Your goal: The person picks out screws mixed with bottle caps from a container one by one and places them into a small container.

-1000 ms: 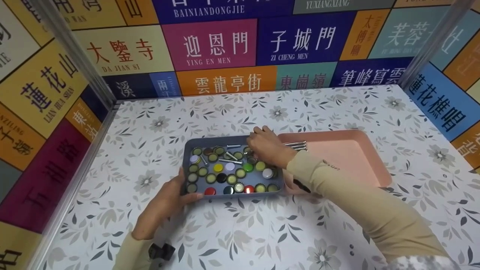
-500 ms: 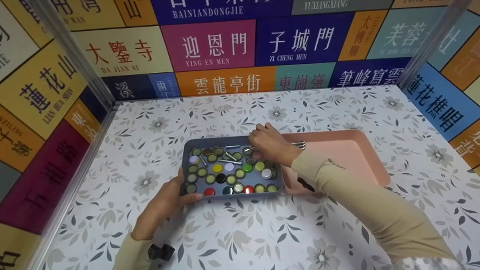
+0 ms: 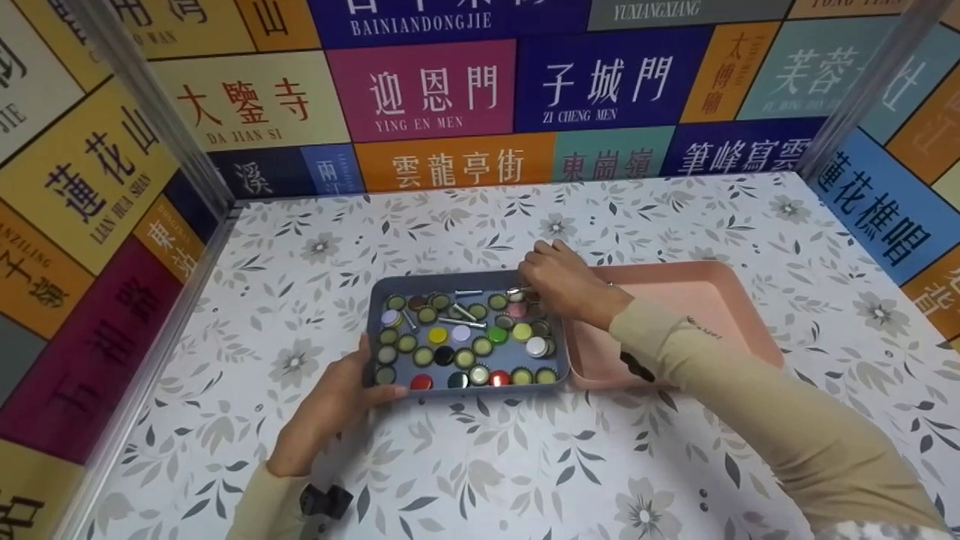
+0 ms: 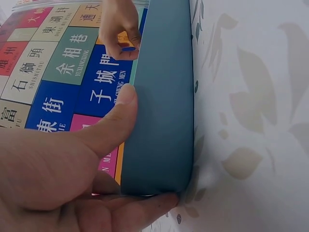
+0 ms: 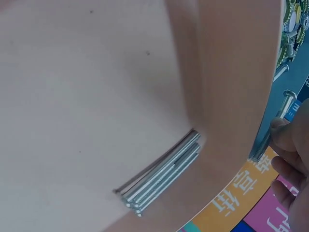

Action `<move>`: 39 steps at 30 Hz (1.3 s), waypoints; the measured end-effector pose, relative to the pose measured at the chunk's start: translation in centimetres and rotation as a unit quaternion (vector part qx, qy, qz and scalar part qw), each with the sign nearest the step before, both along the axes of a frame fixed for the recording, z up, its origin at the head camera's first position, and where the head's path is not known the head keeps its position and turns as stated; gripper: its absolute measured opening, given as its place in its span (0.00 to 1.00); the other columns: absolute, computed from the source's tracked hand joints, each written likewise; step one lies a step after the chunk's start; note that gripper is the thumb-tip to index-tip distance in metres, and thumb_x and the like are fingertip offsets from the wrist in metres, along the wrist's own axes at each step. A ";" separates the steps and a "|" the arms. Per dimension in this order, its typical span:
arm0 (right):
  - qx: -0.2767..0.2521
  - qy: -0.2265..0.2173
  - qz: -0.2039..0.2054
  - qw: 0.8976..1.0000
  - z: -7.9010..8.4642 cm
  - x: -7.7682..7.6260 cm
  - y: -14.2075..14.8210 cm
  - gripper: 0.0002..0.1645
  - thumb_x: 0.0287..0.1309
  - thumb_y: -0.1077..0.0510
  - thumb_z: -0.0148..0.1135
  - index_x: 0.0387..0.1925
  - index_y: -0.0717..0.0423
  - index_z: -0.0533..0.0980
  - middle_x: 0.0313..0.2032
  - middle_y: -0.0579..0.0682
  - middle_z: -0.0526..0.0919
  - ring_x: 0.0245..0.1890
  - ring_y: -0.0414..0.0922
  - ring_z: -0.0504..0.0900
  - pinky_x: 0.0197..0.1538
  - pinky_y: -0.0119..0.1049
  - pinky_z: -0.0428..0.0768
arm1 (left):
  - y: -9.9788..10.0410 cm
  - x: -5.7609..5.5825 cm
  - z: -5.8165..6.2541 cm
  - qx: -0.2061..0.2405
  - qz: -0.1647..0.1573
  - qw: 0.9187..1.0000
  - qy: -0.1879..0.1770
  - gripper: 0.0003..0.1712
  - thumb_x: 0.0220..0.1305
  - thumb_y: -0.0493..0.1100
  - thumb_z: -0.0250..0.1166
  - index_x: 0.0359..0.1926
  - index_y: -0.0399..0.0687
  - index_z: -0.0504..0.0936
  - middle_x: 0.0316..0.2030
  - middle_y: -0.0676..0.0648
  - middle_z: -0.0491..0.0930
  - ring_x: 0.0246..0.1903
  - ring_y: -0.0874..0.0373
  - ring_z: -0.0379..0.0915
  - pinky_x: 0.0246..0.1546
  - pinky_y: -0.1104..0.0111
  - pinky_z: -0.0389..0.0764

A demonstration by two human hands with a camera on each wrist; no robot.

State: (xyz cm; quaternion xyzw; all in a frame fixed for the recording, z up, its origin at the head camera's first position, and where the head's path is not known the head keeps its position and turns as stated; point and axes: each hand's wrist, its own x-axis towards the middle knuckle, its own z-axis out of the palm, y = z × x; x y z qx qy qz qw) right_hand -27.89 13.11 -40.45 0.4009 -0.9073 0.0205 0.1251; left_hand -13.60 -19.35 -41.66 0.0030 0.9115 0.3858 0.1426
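And there's the silver bolt (image 5: 286, 104), caught between thumb and finger at the far right corner of the blue-grey tray (image 3: 420, 283), tilted and with its head showing plainly above the fingers in the right wrist view. The right hand (image 3: 566, 283) has slid right over the last second, out from above the caps and up to the border of the pink tray (image 3: 727, 304). Its grip is closed to a narrow pinch, with only that bolt visible in it; whether the tip touches anything is hard to tell. The shift bares more caps (image 3: 521, 331) at the right end, a pink one (image 3: 517, 310) among them. Just across the border, a small bundle of matching bolts (image 5: 161, 176) lies side by side at the pink tray's far left, so this looks like one more piece on its way across, bolts being parted from caps. Plenty to do yet, I'd judge: loose bolts (image 3: 461, 323) lie among the caps toward the far side and left. Over at the near left corner, the left hand (image 3: 337, 396) hasn't budged, its grip clasped around the tray's corner, thumb along the near wall, apparently steadying it. Both trays sit side by side on the floral desk (image 3: 525, 457), the lettered wall (image 3: 435, 86) rising behind at the far edge.
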 end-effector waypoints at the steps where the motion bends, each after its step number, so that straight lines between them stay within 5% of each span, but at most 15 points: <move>1: -0.005 0.000 0.001 1.000 0.0 0.0 0.2 0.16 0.39 0.62 0.80 0.29 0.58 0.78 0.29 0.54 0.83 0.35 0.52 0.73 0.41 0.47 0.68 | 0.0 0.0 0.0 -0.001 -0.001 1.000 0.000 0.62 0.60 0.49 0.73 0.76 0.27 0.39 0.69 0.26 0.65 0.69 0.35 0.64 0.73 0.47 0.63; 19: -0.035 -0.021 -0.003 0.999 0.6 0.1 3.1 0.12 0.40 0.69 0.70 0.32 0.59 0.79 0.33 0.55 0.85 0.39 0.53 0.74 0.44 0.48 0.71 | 0.1 -0.4 0.0 -0.019 0.010 0.999 -0.026 0.65 0.60 0.52 0.73 0.78 0.33 0.36 0.72 0.29 0.62 0.71 0.37 0.61 0.75 0.47 0.60; 30: -0.111 0.024 0.033 0.993 -0.8 0.4 5.7 0.09 0.45 0.69 0.69 0.32 0.59 0.82 0.31 0.54 0.85 0.34 0.52 0.74 0.38 0.44 0.69 | 0.0 -0.4 -0.1 -0.024 0.008 0.999 -0.030 0.64 0.60 0.51 0.73 0.78 0.32 0.37 0.72 0.28 0.60 0.72 0.37 0.60 0.75 0.47 0.58; 39: -0.085 0.005 -0.011 0.996 -1.0 0.8 6.7 0.07 0.45 0.69 0.66 0.30 0.59 0.80 0.30 0.54 0.84 0.36 0.53 0.74 0.40 0.46 0.71 | 0.0 -0.2 0.0 -0.024 0.007 0.999 -0.029 0.63 0.61 0.52 0.72 0.78 0.32 0.37 0.73 0.28 0.59 0.72 0.37 0.59 0.75 0.47 0.59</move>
